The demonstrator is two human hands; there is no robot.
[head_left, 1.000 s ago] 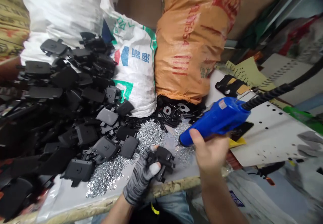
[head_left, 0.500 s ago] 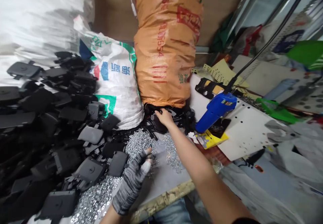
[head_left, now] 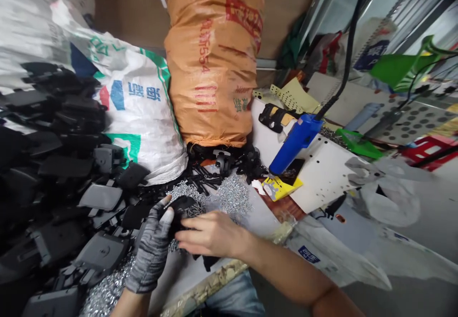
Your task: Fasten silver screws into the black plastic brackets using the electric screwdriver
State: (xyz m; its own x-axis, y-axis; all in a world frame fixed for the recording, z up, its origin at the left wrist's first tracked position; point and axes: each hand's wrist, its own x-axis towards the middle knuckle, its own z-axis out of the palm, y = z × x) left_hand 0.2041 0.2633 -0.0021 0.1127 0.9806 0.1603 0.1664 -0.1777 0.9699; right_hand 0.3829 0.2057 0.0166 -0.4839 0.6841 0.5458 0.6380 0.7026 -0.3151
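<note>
Matte black plastic part, partly hidden, gripped in gloved left hand

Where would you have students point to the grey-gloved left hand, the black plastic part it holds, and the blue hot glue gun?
Grey-gloved left hand (head_left: 152,245), head view, on the back of the glove.
Black plastic part (head_left: 182,206), head view, on its top face.
Blue hot glue gun (head_left: 291,143), head view, on its body.

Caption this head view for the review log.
Gloved left hand holds a black plastic part, bare right hand beside it.
</note>
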